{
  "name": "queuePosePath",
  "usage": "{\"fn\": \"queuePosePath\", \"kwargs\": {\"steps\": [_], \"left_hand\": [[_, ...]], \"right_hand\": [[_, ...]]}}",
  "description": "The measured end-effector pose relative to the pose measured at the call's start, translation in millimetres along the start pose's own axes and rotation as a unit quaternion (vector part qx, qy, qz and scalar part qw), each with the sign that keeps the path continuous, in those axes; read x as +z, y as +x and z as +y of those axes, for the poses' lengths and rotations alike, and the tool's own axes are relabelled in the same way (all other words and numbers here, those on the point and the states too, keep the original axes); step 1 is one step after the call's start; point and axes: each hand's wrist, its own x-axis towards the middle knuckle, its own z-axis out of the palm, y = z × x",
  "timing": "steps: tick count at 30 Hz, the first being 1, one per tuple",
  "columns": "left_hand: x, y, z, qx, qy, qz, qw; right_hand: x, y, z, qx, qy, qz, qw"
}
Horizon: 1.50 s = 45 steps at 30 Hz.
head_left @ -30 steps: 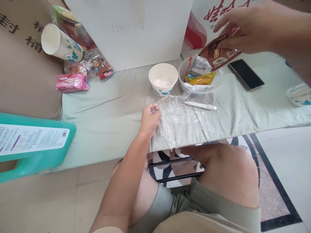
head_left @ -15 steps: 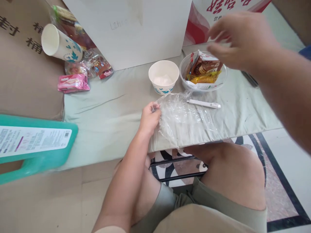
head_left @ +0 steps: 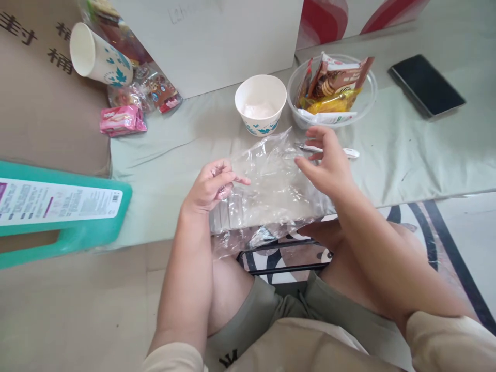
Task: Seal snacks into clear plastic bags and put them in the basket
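Note:
A clear plastic bag point(head_left: 271, 181), thin and crinkled, hangs partly over the front edge of the cloth-covered surface. My left hand point(head_left: 213, 185) pinches its left side, index finger stretched out. My right hand point(head_left: 325, 163) is open at the bag's right, fingers spread and curved, with nothing visible in it. Partly behind those fingers lies a white utility knife point(head_left: 351, 153). A paper bowl point(head_left: 261, 106) with blue leaf prints stands just beyond the bag. To its right, a clear plastic bowl point(head_left: 370, 106) contains several snack packets point(head_left: 341, 80).
A black phone point(head_left: 428, 85) lies at the right. At the left are a paper cup point(head_left: 101, 57) on its side, a pink packet point(head_left: 122, 121), other wrapped snacks point(head_left: 158, 93) and a green jug point(head_left: 93, 227). A white box point(head_left: 225, 46) stands behind.
My right hand has come down from over the plastic bowl to the bag's right side. My left hand has moved left and nearer, drawing the bag towards me over the edge.

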Motion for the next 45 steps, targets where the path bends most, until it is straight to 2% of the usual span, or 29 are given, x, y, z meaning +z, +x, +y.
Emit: {"fn": "queuePosePath", "kwargs": {"steps": [3, 6, 10, 12, 15, 19, 23, 28, 32, 38, 45], "left_hand": [[-6.7, -6.3, 1.4, -0.049, -0.001, -0.044, 0.998], [-5.8, -7.4, -0.3, -0.081, -0.007, -0.088, 0.993], [1.2, -3.7, -1.9, -0.1, -0.007, -0.138, 0.985], [2.8, 0.0, -1.8, -0.085, 0.002, -0.109, 0.99], [0.4, 6.1, -1.8, -0.063, 0.03, -0.037, 0.997], [-6.1, 10.5, -2.5, -0.051, 0.063, -0.005, 0.997], [-10.7, 12.3, -4.0, -0.022, 0.065, 0.05, 0.996], [-16.4, 19.8, -9.4, 0.074, 0.051, 0.143, 0.986], [-18.5, 26.2, -8.9, 0.134, 0.011, 0.219, 0.966], [-19.4, 26.5, -5.5, 0.104, 0.013, 0.221, 0.97], [-25.3, 28.7, -10.6, 0.074, 0.038, 0.263, 0.961]], "right_hand": [[-7.2, 4.8, -4.6, -0.02, 0.021, -0.085, 0.996], [-13.9, 2.5, -8.3, -0.041, 0.032, -0.161, 0.986], [-15.6, -3.6, -15.3, -0.075, 0.061, -0.175, 0.98], [-15.8, -4.7, -18.9, -0.047, 0.082, -0.157, 0.983], [-17.0, -3.6, -21.0, 0.041, 0.145, -0.119, 0.981], [-17.4, -1.4, -19.2, 0.135, 0.2, -0.08, 0.967], [-19.7, -1.2, -19.5, 0.148, 0.169, -0.039, 0.974], [-25.9, -3.9, -24.2, 0.165, 0.131, -0.039, 0.977], [-24.5, -5.6, -25.6, 0.179, 0.159, -0.035, 0.97], [-14.0, -4.6, -22.8, 0.231, 0.299, -0.041, 0.925], [-18.6, -3.0, -21.2, 0.258, 0.355, -0.02, 0.898]]}}
